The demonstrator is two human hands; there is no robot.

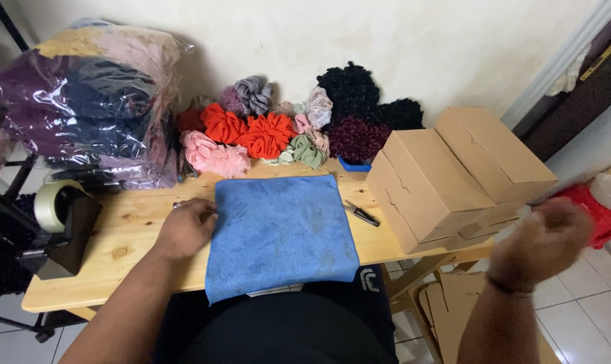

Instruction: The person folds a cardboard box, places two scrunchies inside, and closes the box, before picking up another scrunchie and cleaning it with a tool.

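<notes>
Two hands show: the left hand (186, 228) lies flat, fingers together, pinning the blue cloth's (280, 232) left edge at centre frame; the right hand (541, 244), blurred at right, grip unclear. Two cardboard boxes (454, 176) stand beside.

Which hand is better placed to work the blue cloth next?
Left, probably. The left hand rests on the table at the blue cloth's edge; the right hand is raised off to the side, blurred, past the cardboard boxes.

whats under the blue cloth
The blue cloth lies flat on the wooden table, its front edge hanging over the table edge. The left hand touches its left edge. Anything beneath the cloth is covered.
</notes>
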